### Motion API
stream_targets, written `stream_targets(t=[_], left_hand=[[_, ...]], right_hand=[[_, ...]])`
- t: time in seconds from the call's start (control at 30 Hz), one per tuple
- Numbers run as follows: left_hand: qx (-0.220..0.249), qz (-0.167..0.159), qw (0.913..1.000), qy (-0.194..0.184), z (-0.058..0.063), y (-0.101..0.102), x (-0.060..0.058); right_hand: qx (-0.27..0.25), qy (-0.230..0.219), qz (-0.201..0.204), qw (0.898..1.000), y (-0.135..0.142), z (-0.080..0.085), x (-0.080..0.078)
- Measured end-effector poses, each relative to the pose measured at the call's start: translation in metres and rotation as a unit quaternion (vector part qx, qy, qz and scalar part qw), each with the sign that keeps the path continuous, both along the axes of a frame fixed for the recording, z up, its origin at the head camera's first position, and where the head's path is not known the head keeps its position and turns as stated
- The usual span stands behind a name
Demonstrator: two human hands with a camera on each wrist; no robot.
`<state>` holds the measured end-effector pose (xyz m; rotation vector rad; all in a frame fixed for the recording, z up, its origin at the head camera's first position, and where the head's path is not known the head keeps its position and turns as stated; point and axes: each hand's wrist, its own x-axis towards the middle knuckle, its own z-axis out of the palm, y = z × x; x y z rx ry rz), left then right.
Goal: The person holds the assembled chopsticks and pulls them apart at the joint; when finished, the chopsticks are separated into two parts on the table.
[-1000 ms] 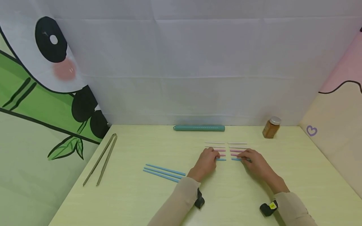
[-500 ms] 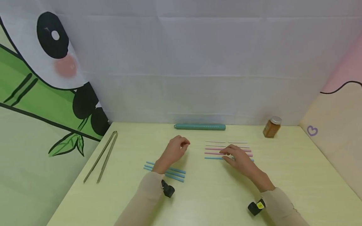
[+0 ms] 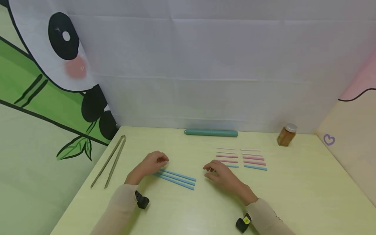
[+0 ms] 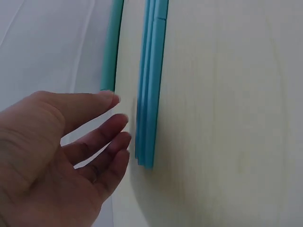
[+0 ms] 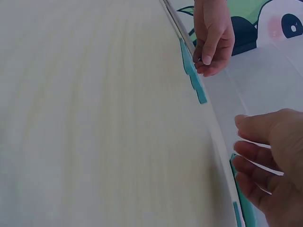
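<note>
Three thin blue sticks (image 3: pixel 178 180) lie side by side on the table, slanting down to the right in the head view. Over their left ends is my left hand (image 3: pixel 151 163), thumb and fingers loosely bent and holding nothing. In the left wrist view its fingertips are close beside the ends of the blue sticks (image 4: pixel 154 85). My right hand (image 3: pixel 223 178) hovers right of these sticks, fingers apart and nothing in them. Just beyond it lie two columns of short sticks: white ones, pink sticks (image 3: pixel 254 158) and blue ones (image 3: pixel 255 167). The right hand partly covers the left column's blue stick.
Metal tongs (image 3: pixel 109 163) lie at the table's left. A green cylindrical stick (image 3: pixel 211 133) lies along the back edge, by the white cloth backdrop (image 3: pixel 205 71). At the back right stands a brown jar (image 3: pixel 286 135) with a silver lid.
Both hands have left the two columns of short sticks and moved left. The left hand has come over the three blue sticks; the right hand has uncovered most of the columns.
</note>
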<state>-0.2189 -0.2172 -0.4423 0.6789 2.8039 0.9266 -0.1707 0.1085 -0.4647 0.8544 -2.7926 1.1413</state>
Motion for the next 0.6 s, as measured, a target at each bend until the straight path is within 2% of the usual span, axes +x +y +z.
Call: stream_targets(t=[0.13, 0.27, 0.37, 0.6], left_hand=[[0.004, -0.029, 0.9992, -0.027, -0.004, -0.014, 0.003], [0.004, -0.05, 0.9986, -0.014, -0.01, -0.016, 0.003], [-0.001, -0.055, 0.9985, 0.001, -0.014, -0.012, 0.002], [-0.006, -0.041, 0.9991, 0.001, -0.014, -0.005, 0.002]], right_hand=[[0.0, -0.004, 0.019, 1.0, -0.017, -0.002, 0.003], [0.026, 0.007, 0.03, 0.999, -0.028, -0.004, 0.003], [0.048, 0.014, 0.025, 0.998, -0.033, -0.006, 0.002], [0.077, 0.023, 0.006, 0.997, -0.04, -0.01, 0.002]])
